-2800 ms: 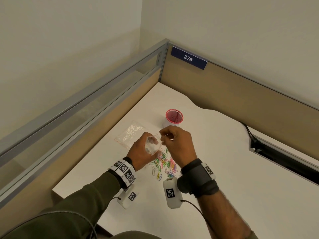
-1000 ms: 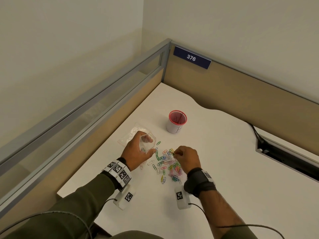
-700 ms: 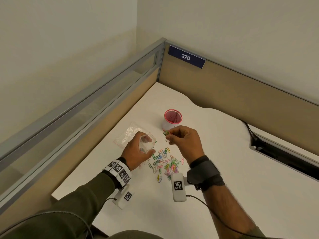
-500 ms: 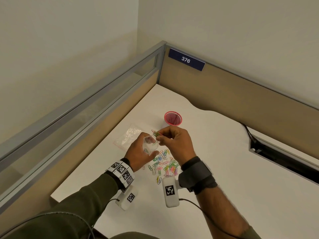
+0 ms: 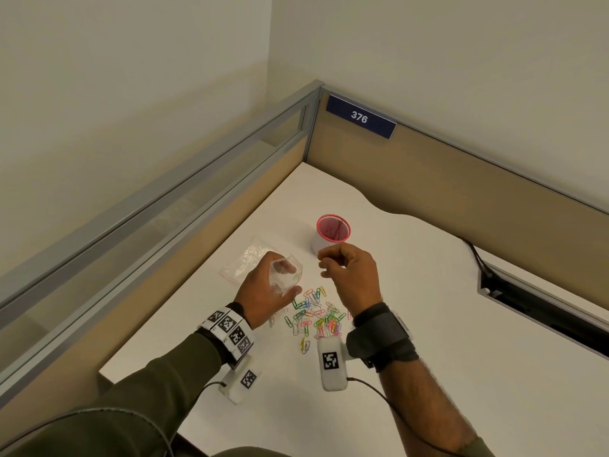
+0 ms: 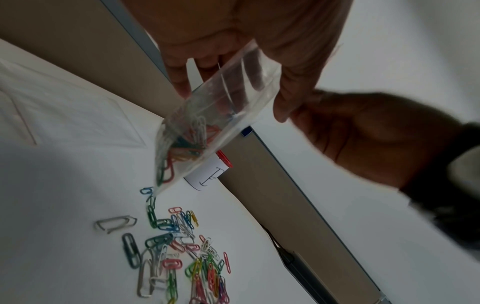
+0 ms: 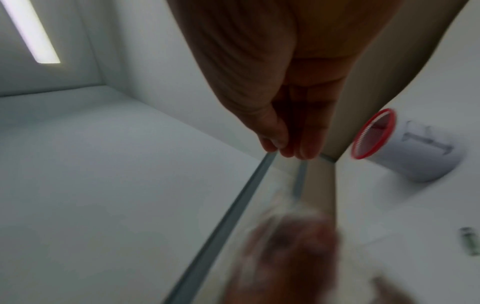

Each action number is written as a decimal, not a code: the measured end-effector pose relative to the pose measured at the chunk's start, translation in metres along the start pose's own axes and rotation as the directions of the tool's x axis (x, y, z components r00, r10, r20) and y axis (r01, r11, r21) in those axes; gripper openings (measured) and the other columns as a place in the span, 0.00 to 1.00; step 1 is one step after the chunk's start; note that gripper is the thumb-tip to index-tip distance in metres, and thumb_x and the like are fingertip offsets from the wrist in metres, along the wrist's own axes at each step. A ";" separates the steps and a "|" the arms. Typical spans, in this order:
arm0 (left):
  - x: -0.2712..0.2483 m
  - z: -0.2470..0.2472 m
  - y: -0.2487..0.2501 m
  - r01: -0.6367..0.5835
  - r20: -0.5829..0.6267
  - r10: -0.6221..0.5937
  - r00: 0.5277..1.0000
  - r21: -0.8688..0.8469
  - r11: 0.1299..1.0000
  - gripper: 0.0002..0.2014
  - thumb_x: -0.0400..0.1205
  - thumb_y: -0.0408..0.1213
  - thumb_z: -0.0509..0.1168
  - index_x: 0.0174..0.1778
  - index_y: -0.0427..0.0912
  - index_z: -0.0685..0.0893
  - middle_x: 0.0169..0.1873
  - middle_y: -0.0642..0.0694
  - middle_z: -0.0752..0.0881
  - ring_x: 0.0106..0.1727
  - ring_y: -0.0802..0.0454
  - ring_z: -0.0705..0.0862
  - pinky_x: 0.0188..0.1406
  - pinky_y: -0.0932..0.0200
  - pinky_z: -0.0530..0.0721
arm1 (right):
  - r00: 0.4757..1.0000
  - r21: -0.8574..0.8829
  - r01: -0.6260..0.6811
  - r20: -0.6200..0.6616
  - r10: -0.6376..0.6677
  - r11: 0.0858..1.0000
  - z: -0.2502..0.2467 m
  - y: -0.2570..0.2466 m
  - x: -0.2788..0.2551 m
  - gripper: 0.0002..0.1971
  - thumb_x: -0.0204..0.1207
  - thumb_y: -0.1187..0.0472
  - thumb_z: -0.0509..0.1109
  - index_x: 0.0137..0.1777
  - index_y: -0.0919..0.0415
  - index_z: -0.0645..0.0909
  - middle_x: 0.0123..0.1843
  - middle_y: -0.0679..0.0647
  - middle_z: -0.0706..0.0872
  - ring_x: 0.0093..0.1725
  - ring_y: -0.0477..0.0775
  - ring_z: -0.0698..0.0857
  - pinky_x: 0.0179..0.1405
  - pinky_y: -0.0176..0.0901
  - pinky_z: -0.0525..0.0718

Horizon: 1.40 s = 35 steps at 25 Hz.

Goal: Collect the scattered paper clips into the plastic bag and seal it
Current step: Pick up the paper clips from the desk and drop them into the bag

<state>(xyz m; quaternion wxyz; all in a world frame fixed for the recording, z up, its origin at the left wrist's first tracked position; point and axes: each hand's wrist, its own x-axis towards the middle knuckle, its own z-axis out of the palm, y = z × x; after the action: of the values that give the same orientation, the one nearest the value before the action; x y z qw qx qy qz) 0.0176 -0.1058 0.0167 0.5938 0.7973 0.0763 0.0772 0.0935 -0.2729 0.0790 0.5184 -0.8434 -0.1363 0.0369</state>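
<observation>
Desk [image 5: 428, 374]: white surface in a partitioned corner; it carries every item listed below.
Loose paper clips [image 5: 313, 319]: coloured pile flat on the desk, nearest the person, between the two wrists.
Left hand [image 5: 263, 291]: raised over the left edge of the pile; fingers and thumb curl round the plastic bag.
Plastic bag [image 6: 207, 127]: clear, held above the desk with its mouth spread upward; several coloured clips sit in its lower corner, which hangs just over the pile.
Right hand [image 5: 349, 275]: held above the desk, just right of the bag mouth, apart from it; fingertips [image 7: 288, 148] pressed together against the thumb; no clip can be made out between them.
Spare bags [image 5: 245, 262]: clear, flat on the desk beyond the left hand.
Cup [image 5: 331, 234]: white with a red rim, upright, beyond the right hand.
</observation>
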 end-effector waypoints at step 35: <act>-0.009 -0.015 -0.008 -0.037 -0.037 0.033 0.999 -0.120 0.992 0.24 0.67 0.48 0.77 0.55 0.51 0.76 0.56 0.52 0.85 0.65 0.50 0.84 0.63 0.55 0.82 | 0.897 -0.714 -0.075 0.256 0.360 0.696 0.011 0.119 -0.034 0.26 0.71 0.47 0.75 0.66 0.60 0.78 0.63 0.57 0.79 0.63 0.59 0.78 0.61 0.49 0.80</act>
<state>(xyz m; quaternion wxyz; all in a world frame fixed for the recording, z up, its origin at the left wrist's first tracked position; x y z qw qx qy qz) 0.0057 -0.0908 0.0129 0.6381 0.7596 0.0676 0.1060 0.0811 -0.3233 -0.0338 0.1236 -0.9611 -0.1340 0.2073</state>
